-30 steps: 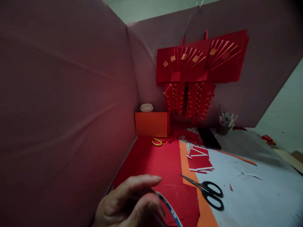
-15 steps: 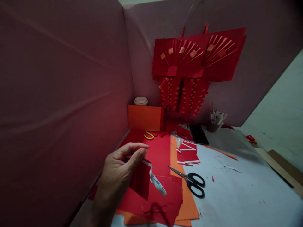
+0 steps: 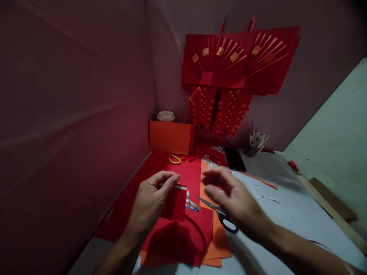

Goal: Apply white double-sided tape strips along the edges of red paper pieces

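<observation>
My left hand pinches a small red paper piece by its upper edge, above the red sheets. A white tape strip runs along that edge, and its loose end curls down past the right corner with blue marks on it. My right hand, slightly blurred, hovers to the right of the paper. Its thumb and fingers are bent but apart, with nothing visible between them. Below it, black-handled scissors lie with their points toward the paper, one handle partly covered by the hand.
Red sheets overlap orange sheets on the white table. Yellow-handled scissors, a phone and a pen cup lie farther back. An orange card stands by a lidded cup. Red paper decorations hang behind.
My right hand has come into view from the right, over the scissors. My left hand still holds the red paper, now turned more squarely, and the tape's loose end has swung upward.
</observation>
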A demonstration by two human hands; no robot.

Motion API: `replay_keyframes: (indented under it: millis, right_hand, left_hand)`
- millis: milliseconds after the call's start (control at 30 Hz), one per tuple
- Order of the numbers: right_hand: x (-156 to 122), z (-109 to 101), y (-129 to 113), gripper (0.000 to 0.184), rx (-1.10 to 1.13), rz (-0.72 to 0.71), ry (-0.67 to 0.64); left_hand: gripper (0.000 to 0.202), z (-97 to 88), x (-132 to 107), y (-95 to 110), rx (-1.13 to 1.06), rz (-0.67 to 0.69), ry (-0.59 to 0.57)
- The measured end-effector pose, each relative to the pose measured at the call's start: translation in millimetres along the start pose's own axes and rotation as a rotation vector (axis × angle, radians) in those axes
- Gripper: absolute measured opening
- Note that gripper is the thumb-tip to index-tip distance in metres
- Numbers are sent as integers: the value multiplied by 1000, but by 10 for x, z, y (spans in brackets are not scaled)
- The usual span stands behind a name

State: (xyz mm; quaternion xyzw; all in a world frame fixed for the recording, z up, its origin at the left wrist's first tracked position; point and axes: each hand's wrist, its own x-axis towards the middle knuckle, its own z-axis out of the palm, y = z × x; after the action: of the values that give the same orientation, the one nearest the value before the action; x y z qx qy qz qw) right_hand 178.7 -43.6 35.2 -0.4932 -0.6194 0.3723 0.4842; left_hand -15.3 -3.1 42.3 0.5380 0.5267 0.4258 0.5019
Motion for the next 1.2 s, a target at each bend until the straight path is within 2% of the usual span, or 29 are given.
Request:
replay_keyframes:
  millis: [133,233,433,567,767,933,1100,1200]
  right_hand:
    - [54,237,127,39,11,86,-144]
    - [85,320,191,20,16,82,-121]
    - [109,272,225,9,108,113,-117]
    - [127,249,243,11,159,124,-108]
    - [142,255,328,13,226,138,-18]
    - [149,267,388,14,196,111,-11]
    - [167,240,357,13,158,125,-50]
    - [194,235,341,10,74,78,-65]
  left_hand:
    - [30,55,5,-57,37,-21,-4]
    - [29,76,13,-71,53,-36,-9]
    - [26,107,46,-101,-5,-25,-30]
    - [29,111,34,-112,-10,-57,-53]
    - [32,90,-1,-68,-94,-91,-120]
    - [28,77,10,-103,-42,-120,-165]
    - [27,81,23,-130,-83,-154,-206]
    - [28,92,20,-127,-117,-156,-196]
